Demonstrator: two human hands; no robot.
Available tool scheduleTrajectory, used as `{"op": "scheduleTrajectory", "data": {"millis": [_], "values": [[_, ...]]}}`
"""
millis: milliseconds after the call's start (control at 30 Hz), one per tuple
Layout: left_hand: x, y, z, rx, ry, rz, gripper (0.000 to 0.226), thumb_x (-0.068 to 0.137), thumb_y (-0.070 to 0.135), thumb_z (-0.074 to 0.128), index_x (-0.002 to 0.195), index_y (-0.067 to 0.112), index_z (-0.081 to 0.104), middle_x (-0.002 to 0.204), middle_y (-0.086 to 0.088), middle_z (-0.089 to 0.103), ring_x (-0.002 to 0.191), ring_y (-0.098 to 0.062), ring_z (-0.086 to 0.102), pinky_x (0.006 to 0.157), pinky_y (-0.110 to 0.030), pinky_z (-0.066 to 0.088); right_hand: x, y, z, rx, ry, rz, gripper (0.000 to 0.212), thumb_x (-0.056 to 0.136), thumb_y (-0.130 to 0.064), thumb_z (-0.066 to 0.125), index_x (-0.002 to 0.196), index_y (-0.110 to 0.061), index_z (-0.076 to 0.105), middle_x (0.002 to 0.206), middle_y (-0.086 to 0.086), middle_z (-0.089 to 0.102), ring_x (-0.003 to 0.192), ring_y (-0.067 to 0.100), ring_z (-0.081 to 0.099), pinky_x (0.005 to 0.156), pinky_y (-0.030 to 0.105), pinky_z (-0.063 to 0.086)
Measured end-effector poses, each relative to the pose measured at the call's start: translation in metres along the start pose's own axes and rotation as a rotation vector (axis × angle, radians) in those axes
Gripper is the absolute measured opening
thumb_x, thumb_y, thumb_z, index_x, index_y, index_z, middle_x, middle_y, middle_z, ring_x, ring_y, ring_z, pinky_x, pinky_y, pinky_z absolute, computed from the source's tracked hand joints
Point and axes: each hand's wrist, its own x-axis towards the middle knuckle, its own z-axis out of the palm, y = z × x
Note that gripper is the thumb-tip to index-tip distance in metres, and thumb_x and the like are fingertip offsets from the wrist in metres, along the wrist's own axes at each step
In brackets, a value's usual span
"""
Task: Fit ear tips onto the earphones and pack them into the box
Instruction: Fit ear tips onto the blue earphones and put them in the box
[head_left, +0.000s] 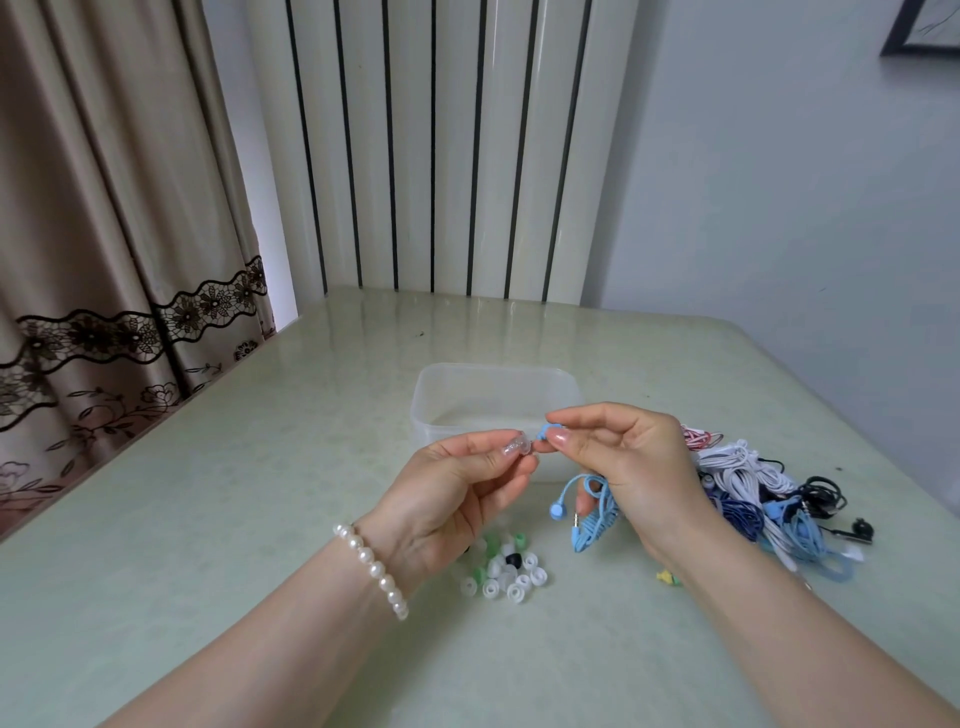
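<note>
Clear silicone ear tip (521, 447) pinched between thumb and fingertips of left hand (457, 499), almost touching light-blue earbud (549, 432) pinched by right hand (631, 467); its coiled blue cable (597, 514) gripped under the curled lower fingers. Both above green table (260, 493), just before translucent plastic box (488, 400). Loose ear tips (506, 571) below; tangled earphones (763, 499) right
</note>
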Motion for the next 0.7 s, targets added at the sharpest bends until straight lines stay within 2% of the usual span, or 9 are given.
{"op": "scheduleTrajectory", "data": {"millis": [200,400,567,700], "values": [[-0.0028,-0.0012,0.0028,0.006,0.035,0.016,0.012,0.081,-0.012,0.053,0.082,-0.006,0.064,0.069,-0.013,0.069,0.061,-0.015,0.069,0.06,-0.02,0.057,0.0005,0.0012,-0.001,-0.134,0.063,-0.032,0.011,0.067,-0.006,0.077,0.073,-0.015,0.072,0.055,-0.004,0.067,0.027,0.015,0.044,0.036,0.015,0.033],[-0.0037,-0.0017,0.0032,0.05,0.07,0.019,0.011,0.079,-0.011,0.056,0.083,-0.005,0.064,0.068,-0.012,0.07,0.06,-0.015,0.069,0.059,-0.021,0.057,0.0004,0.0031,0.0012,-0.143,0.038,-0.045,0.01,0.073,-0.002,0.071,0.081,-0.008,0.071,0.042,-0.01,0.06,0.027,0.01,0.044,0.035,0.011,0.03],[-0.0028,-0.0012,0.0015,0.058,0.102,0.035,0.011,0.08,-0.011,0.056,0.082,-0.003,0.063,0.067,-0.013,0.07,0.06,-0.016,0.069,0.058,-0.021,0.057,-0.001,0.0027,0.0013,-0.146,0.018,-0.038,0.011,0.072,-0.001,0.073,0.075,-0.011,0.072,0.052,0.002,0.065,0.029,0.012,0.047,0.037,0.012,0.034],[-0.002,-0.001,-0.0004,0.079,0.112,0.052,0.01,0.08,-0.011,0.057,0.083,-0.003,0.063,0.067,-0.012,0.07,0.06,-0.016,0.069,0.058,-0.021,0.057,-0.0005,0.0043,0.0024,-0.158,0.015,-0.041,0.009,0.072,0.0,0.072,0.076,-0.007,0.071,0.05,-0.007,0.064,0.029,0.012,0.045,0.038,0.013,0.036]]}}
